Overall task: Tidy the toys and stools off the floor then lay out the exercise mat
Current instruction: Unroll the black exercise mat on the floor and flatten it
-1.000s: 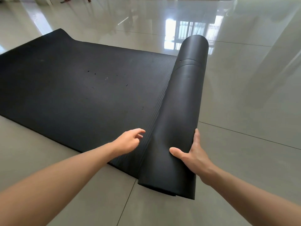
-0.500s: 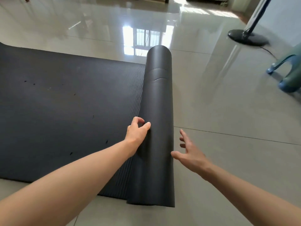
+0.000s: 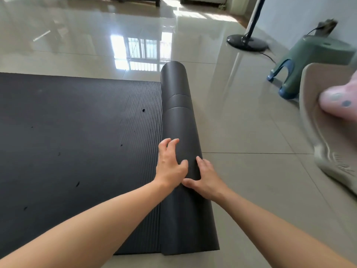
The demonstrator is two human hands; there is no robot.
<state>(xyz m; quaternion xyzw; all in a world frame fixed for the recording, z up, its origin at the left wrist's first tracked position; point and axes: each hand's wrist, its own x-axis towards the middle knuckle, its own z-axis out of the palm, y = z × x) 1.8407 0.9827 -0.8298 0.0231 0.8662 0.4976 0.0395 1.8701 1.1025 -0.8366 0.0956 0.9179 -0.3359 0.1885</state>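
Both open hands, left [image 3: 170,167] and right [image 3: 205,179], press flat on the mat [image 3: 77,142] roll's near end, fingers spread, gripping nothing.

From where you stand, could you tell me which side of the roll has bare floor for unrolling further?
Right of the rolled mat, bare tile runs to the green stool and fan base. Nearer, the beige object at the right edge crowds it. Both hands rest on the roll.

Right hand [image 3: 205,178] moved onto mat roll [image 3: 179,120] beside left hand [image 3: 170,163]; roll shifted rightward.
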